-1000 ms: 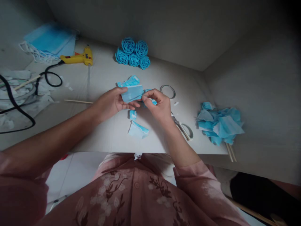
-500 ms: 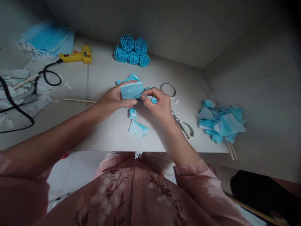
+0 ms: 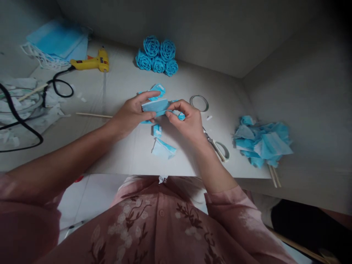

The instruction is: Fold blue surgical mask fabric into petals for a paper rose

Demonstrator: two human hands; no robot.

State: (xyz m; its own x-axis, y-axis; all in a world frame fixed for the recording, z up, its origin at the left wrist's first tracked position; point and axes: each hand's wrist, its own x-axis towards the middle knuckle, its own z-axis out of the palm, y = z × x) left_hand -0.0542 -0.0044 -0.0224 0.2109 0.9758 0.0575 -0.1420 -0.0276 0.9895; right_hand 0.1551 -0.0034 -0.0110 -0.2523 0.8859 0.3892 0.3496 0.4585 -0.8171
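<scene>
Between my hands is a piece of light blue face mask fabric point(image 3: 154, 106), its lower edge folded into a narrow strip. My left hand point(image 3: 139, 109) grips its left side, thumb in front and fingers behind. At the right end of the fold, my right hand point(image 3: 185, 116) pinches the fabric between thumb and forefinger. Blue scraps lie under and around the hands, including a cut scrap point(image 3: 164, 148) nearer the table edge. Scissors point(image 3: 217, 146) rest by my right wrist, partly hidden by it. A coil of wire point(image 3: 199, 103) lies beyond the right hand.
Several blue fabric roses point(image 3: 158, 55) are stacked at the back. A yellow glue gun point(image 3: 90, 63) lies at left, beside a pile of face masks point(image 3: 57, 40). White scraps and a black cable point(image 3: 16, 113) fill the far left. A heap of blue pieces point(image 3: 264, 141) sits at right.
The fabric has tilted, so less of its face shows, and its lower edge now appears as a folded strip. Both hands keep their grip. The whole view has shifted slightly.
</scene>
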